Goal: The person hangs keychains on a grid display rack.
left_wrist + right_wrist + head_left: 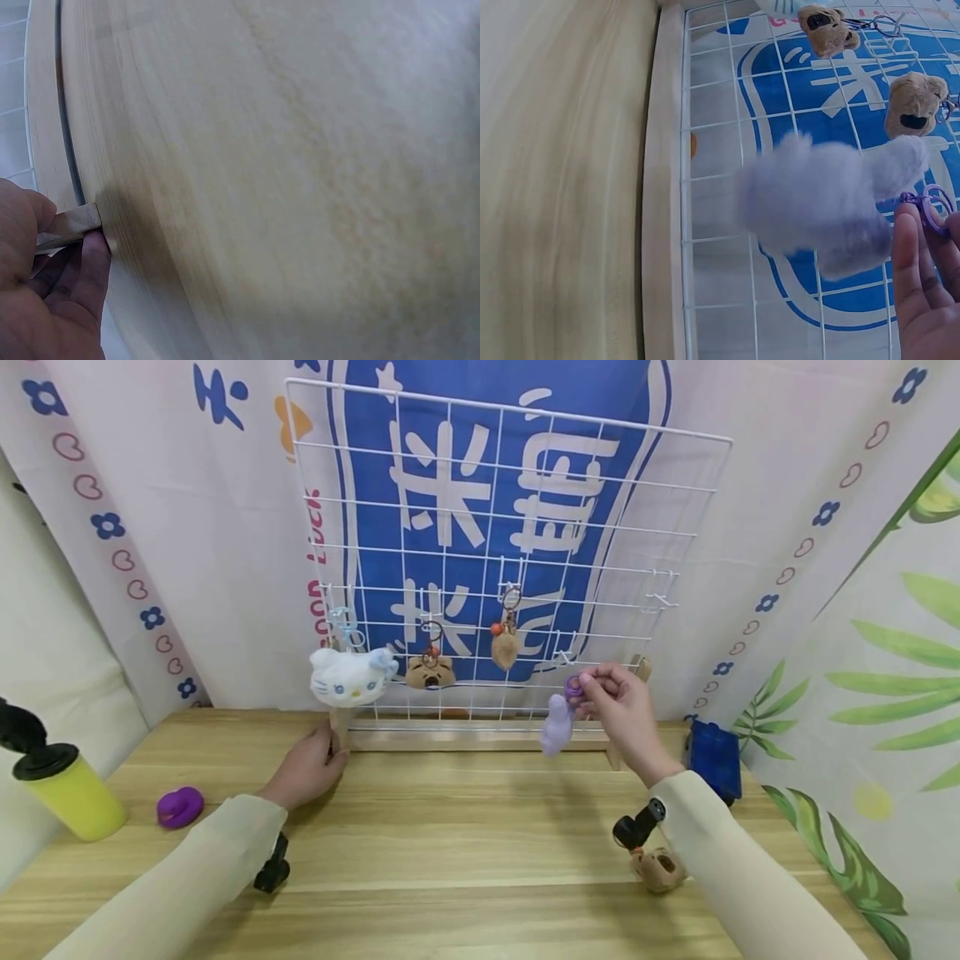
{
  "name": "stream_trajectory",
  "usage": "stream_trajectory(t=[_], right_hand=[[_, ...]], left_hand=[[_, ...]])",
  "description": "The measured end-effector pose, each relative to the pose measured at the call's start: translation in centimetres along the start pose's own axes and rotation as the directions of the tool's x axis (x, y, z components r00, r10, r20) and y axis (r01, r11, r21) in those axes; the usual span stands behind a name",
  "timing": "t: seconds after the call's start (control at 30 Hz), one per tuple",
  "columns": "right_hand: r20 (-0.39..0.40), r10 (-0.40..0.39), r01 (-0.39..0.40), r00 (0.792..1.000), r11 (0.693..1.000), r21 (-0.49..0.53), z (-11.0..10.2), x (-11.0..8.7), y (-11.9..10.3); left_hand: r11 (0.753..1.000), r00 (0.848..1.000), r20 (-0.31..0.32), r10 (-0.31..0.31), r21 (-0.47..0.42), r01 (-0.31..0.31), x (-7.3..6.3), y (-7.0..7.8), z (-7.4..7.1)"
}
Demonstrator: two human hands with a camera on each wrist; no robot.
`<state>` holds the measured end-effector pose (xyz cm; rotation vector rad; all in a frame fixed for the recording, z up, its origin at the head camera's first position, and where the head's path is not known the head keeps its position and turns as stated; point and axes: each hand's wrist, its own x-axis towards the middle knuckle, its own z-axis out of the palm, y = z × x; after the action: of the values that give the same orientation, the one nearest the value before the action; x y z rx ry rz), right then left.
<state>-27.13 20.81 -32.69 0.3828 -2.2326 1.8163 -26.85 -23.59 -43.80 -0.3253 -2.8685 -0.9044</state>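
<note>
My right hand (pixel 626 714) pinches the purple key ring (pixel 934 207) of a lavender plush keychain (pixel 557 725) between thumb and fingers. The plush dangles in front of the lower right of a white wire grid rack, below a wire hook (pixel 564 657). In the right wrist view its fluffy body covers part of the grid. Meanwhile my left hand (pixel 306 768) grips the wooden foot (pixel 79 220) at the rack's left end, thumb above and fingers beneath in the left wrist view. A white cat-face plush (pixel 352 678), a brown bear-face keychain (pixel 431 672) and another brown plush keychain (pixel 506 648) hang on the grid.
Another wire hook (pixel 660 601) sits higher at the right. A brown plush (pixel 660 870) lies on the table under my right forearm, with a blue box (pixel 715 760) behind it. At the left are a purple hat-shaped item (pixel 180 807) and a yellow container (pixel 78 797) with a black lid.
</note>
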Motion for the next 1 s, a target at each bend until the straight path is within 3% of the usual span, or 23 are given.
stream_trajectory(t=[0.37, 1.0], right_hand=[[-0.063, -0.008, 0.008, 0.998, 1.0, -0.001, 0.5, 1.2, -0.6], [-0.072, 0.003, -0.004, 0.997, 1.0, -0.018, 0.7, 1.5, -0.3]], left_hand=[[1.0, 1.0, -0.002, 0.009, 0.003, -0.009, 0.0, 0.3, -0.1], [1.0, 0.999, -0.02, 0.026, 0.006, -0.026, 0.1, -0.1, -0.1]])
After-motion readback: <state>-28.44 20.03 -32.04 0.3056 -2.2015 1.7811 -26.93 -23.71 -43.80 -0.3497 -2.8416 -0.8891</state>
